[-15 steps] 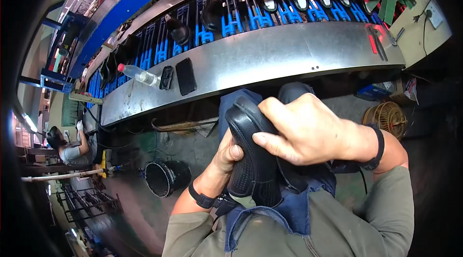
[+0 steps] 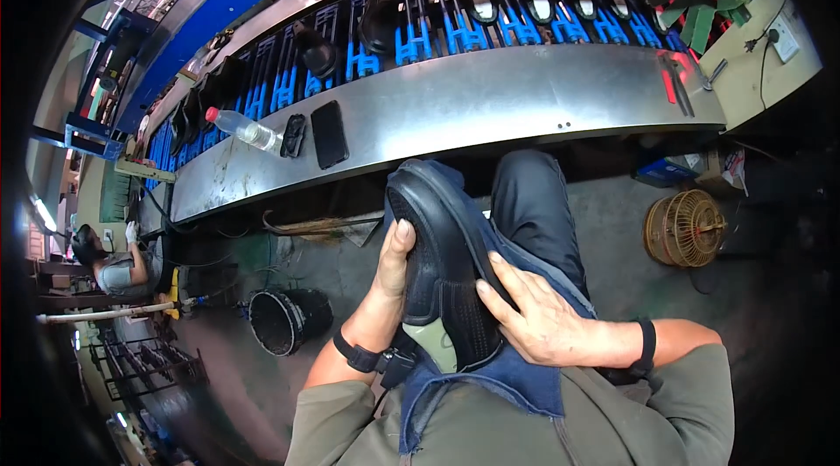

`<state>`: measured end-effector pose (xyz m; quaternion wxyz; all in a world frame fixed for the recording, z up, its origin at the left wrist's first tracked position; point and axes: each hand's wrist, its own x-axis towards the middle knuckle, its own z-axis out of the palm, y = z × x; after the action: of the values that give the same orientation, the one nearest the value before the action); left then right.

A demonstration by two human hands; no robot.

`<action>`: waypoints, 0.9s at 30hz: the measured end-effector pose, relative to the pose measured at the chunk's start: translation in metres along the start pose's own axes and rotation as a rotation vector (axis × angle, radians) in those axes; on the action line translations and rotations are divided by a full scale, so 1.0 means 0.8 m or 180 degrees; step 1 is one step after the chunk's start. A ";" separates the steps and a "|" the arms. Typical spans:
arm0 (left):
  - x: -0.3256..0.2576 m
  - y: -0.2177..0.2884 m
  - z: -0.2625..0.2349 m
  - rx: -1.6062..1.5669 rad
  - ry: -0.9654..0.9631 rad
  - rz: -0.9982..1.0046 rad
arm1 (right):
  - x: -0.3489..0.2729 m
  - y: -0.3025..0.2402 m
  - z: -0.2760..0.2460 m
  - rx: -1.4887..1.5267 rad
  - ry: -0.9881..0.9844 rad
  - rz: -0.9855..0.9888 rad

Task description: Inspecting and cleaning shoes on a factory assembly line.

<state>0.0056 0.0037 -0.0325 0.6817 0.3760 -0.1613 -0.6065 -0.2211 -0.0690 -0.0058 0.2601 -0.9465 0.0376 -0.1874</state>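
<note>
— Where's the shoe, and what are your hands doing with it?

— You've got the black shoe point(image 2: 442, 278) resting on your lap, on a blue denim cloth point(image 2: 507, 374) spread over your knees. Its dark sole edge faces the line and its olive lining shows near your chest. Your left hand point(image 2: 391, 269) is wrapped around its left side, thumb pressed on the upper. Your right hand point(image 2: 538, 317) lies flat against the right side, fingers spread over the mesh panel, so it presses rather than clamps.

— And the surface in front of you?

— A long steel worktop point(image 2: 490, 107) runs across, scuffed and dull. On it you have a black phone point(image 2: 329, 134), a smaller dark case point(image 2: 293, 135) just beside it, and a clear plastic bottle point(image 2: 245, 127) with a red cap lying on its side. Behind the worktop, blue racks point(image 2: 420, 37) on a conveyor carry dark shoes, one per holder.

— The room?

— A grey concrete floor point(image 2: 630, 282) sits under you. A black bucket point(image 2: 280, 322) stands to your left, a round wicker-coloured fan cage point(image 2: 685, 227) to your right. Far left, another person point(image 2: 114, 266) sits along the same line.
</note>
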 end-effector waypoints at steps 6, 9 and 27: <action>0.051 0.026 0.006 -0.0331 0.0771 -0.0349 | 0.047 0.040 -0.004 -0.0106 0.0741 -0.1267; 0.007 0.031 -0.003 -0.0181 0.0764 -0.0616 | 0.095 0.043 -0.042 0.0429 0.1125 -0.1523; 0.010 0.012 -0.025 0.3894 -0.2887 0.0633 | 0.082 0.077 -0.023 0.0542 -0.2892 0.0017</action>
<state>0.0273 0.0024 -0.0410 0.2706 0.3843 -0.7651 -0.4400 -0.1652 -0.1423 -0.0004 0.3276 -0.9078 -0.0932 0.2447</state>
